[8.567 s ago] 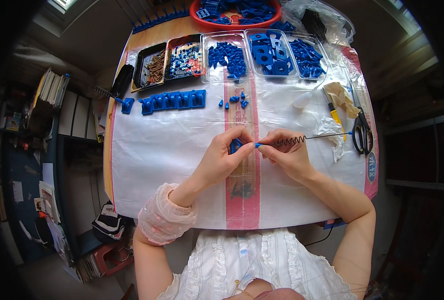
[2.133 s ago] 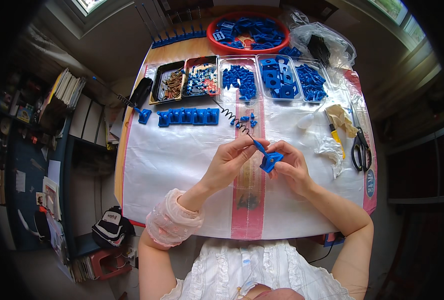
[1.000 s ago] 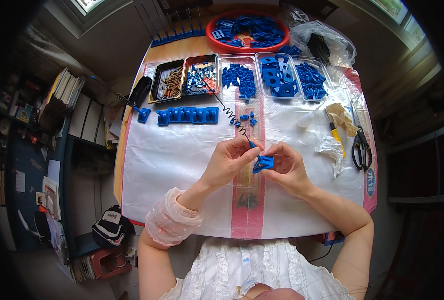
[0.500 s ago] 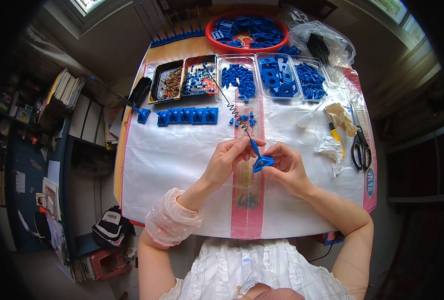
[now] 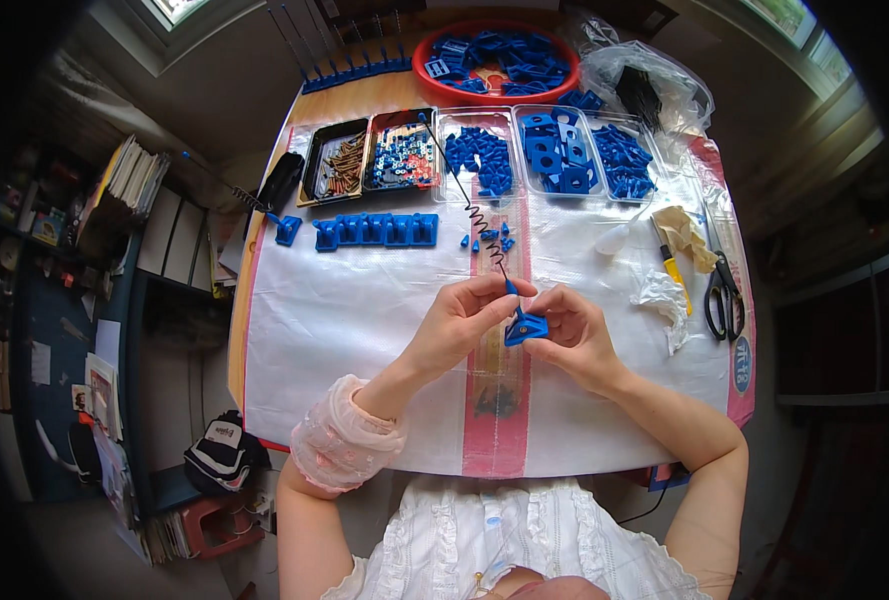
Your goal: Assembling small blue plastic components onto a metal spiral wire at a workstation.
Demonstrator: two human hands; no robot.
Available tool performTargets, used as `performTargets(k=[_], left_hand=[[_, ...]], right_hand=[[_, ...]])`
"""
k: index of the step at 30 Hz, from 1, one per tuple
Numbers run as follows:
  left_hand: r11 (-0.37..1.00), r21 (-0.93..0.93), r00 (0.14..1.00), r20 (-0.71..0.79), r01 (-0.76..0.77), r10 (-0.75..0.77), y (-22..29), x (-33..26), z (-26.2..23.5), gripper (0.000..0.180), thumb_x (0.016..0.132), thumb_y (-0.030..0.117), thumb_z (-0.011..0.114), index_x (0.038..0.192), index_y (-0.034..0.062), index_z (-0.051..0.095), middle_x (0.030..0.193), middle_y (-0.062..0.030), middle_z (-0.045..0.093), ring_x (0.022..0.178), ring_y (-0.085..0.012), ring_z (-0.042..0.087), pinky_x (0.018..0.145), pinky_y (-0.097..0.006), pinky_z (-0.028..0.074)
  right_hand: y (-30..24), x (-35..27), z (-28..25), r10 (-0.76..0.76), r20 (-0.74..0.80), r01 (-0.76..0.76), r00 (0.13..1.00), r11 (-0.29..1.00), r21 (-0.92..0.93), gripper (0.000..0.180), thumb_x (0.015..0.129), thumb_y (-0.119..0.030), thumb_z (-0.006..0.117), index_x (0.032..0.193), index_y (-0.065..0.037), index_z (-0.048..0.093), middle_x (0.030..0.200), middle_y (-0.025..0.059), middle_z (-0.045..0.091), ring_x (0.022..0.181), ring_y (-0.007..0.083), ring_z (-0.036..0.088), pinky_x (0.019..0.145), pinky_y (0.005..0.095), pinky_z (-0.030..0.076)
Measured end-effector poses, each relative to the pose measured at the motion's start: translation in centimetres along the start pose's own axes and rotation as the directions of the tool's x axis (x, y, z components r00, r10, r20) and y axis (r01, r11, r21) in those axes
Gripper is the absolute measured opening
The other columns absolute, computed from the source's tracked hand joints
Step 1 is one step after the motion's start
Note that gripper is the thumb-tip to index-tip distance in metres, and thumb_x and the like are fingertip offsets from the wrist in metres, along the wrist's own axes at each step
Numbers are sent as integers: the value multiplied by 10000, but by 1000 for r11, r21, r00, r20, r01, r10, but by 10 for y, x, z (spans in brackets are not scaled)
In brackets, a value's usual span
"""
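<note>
Over the near middle of the table, my left hand [image 5: 469, 312] pinches the slim blue sleeve [image 5: 511, 287] at the lower end of a thin black spring rod [image 5: 482, 222]. The rod leans up and away to the left, with a coiled stretch midway and a small blue tip over the trays. A blue plastic base [image 5: 526, 329] sits at the rod's foot. My right hand [image 5: 576, 335] grips this base by its right side, thumb below and fingers behind. Beyond both hands lie several small blue cone-shaped pieces [image 5: 491, 241] on the white sheet.
A row of blue bases [image 5: 376, 231] stands left of centre. Behind are trays of screws [image 5: 344, 165], nuts [image 5: 404, 155] and blue parts [image 5: 559, 150], plus a red basin [image 5: 426, 80]. Scissors [image 5: 724, 300] and a yellow cutter [image 5: 675, 280] lie at right.
My left fingers have shifted around the blue sleeve, with the thumb now lower. The rod has swung slightly and its blue tip shows over the trays. My right hand stays in place on the base.
</note>
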State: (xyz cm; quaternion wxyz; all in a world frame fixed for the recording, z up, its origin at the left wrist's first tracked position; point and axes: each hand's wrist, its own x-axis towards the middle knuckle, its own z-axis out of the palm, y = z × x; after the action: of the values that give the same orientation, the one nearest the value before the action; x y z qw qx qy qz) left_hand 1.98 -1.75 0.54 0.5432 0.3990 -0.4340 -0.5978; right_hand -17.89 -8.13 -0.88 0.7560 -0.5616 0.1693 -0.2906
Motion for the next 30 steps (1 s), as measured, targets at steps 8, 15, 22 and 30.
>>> performTargets(k=[8, 15, 22, 30], left_hand=[[998, -63, 999, 44, 21, -18, 2, -1, -2, 293, 929, 89, 619, 1199, -23, 636, 1177, -77, 653, 1067, -130, 609, 976, -311, 474], [994, -99, 998, 38, 54, -50, -1, -1, -5, 273, 955, 102, 590, 1190, -28, 640, 1142, -73, 663, 1044, -123, 611, 945, -301, 474], [999, -45, 1000, 12, -10, 11, 1, -1, 0, 249, 978, 130, 579, 1165, -15, 660, 1047, -45, 685, 989, -103, 633, 908, -269, 492], [993, -113, 999, 17, 31, -29, 1, -1, -3, 293, 944, 98, 600, 1209, -23, 636, 1169, -78, 662, 1041, -125, 618, 961, -304, 467]], right_hand=[[1, 0, -3, -11, 10, 11, 1000, 999, -34, 336, 847, 64, 709, 1109, -8, 512, 1074, 71, 623, 1021, 133, 639, 893, 298, 535], [0, 1, 0, 4, 15, -5, 1000, 1000, 15, 341, 848, 72, 701, 1118, -6, 510, 1086, 79, 626, 1035, 139, 640, 907, 305, 538], [0, 0, 0, 1, 23, -1, 1000, 1000, 4, 347, 847, 74, 699, 1128, -6, 513, 1097, 81, 626, 1042, 143, 641, 913, 305, 537], [-9, 0, -2, 70, -12, -70, 997, 996, -51, 295, 877, -1, 697, 1128, -8, 544, 1081, 69, 648, 994, 129, 652, 782, 257, 531]])
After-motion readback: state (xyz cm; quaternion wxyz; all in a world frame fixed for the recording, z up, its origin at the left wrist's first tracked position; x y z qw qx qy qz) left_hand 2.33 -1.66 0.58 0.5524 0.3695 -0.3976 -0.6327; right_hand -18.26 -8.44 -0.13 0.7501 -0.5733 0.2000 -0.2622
